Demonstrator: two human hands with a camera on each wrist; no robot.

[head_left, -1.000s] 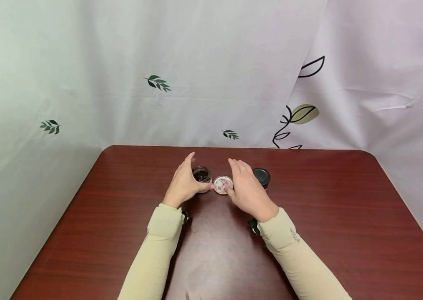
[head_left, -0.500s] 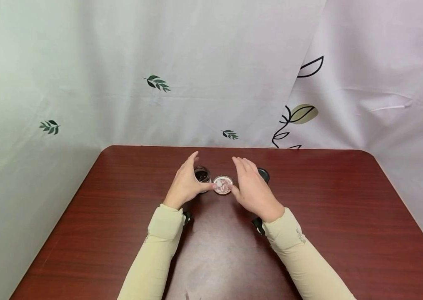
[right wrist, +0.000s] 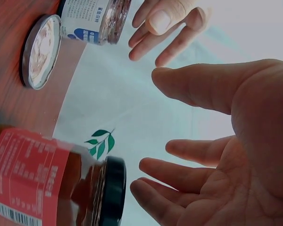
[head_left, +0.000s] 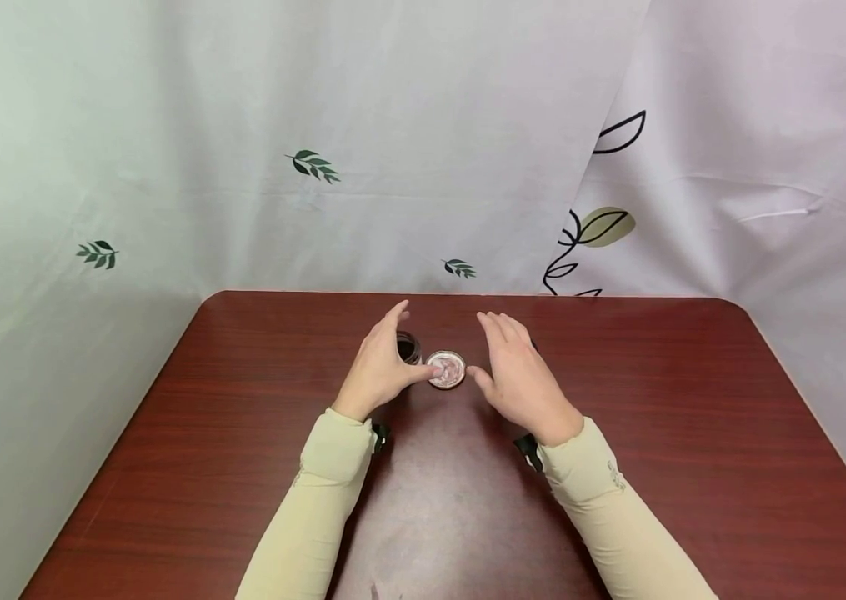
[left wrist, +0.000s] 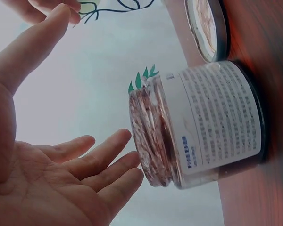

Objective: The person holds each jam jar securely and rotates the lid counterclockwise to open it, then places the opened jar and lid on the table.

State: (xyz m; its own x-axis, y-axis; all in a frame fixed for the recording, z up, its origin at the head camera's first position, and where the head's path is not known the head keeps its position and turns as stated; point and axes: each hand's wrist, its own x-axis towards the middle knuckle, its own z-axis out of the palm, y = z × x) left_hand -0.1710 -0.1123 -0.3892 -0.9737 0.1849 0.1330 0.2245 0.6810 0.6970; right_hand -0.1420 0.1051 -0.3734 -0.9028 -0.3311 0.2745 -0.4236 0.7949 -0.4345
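An uncapped glass jar (left wrist: 217, 122) with a white printed label stands on the table, dark residue smeared around its threaded neck. My left hand (head_left: 377, 369) hovers by its mouth, thumb spread from the fingers, holding nothing. Beside that jar a round lid (head_left: 447, 370) lies with its smeared white inner face up. To the right, my right hand (head_left: 523, 379) is held in the air with fingers extended and thumb apart. It is close to a second jar (right wrist: 33, 174) with a red label and a black lid (right wrist: 113, 193) on. In the head view the right hand hides most of this jar.
The reddish-brown wooden table (head_left: 423, 517) extends toward me and to both sides. Behind its far edge hangs a pale curtain (head_left: 392, 125) with leaf prints. Both jars and the loose lid sit near that far edge.
My right hand has shifted right, away from the loose lid and over the black-lidded jar. The left hand has drifted slightly right, covering more of the uncapped jar. Jars and lid stay put.
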